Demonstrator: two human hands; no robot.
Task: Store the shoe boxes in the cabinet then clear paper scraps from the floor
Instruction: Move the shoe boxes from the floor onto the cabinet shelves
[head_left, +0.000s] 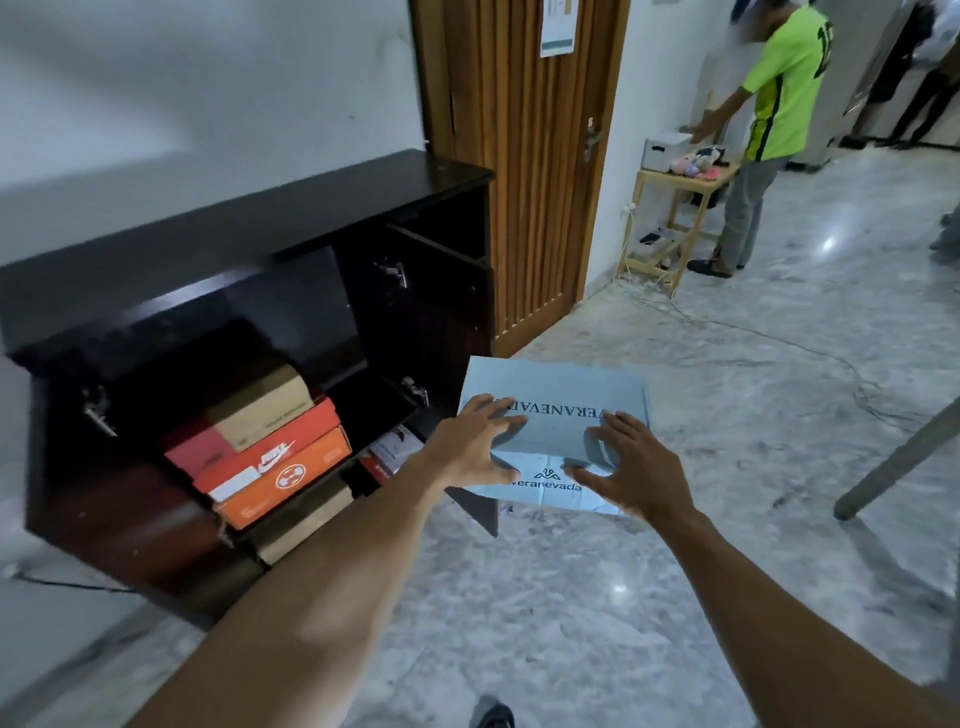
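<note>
Both arms are extended forward, forearms converging on one item. The left hand (470, 441) and right hand (631, 467) grip the light blue shoe box (561, 395) at its near edge. On each hand the fingers are spread and bent over the lid, with the thumb on the near side wall.

The box is just right of the dark cabinet (234, 234), in front of its open right-hand door (441, 312) and touching neither. Whether it is clear of the marble floor (571, 597) cannot be told. It sits lid up. Its long axis runs across the view, roughly parallel to the cabinet front. The lid lettering reads upside down to the wearer; the side logo reads upright.

Inside the cabinet, a tan box (265, 402) lies on a red Nike box (306, 428), which lies on an orange box (322, 457).
</note>
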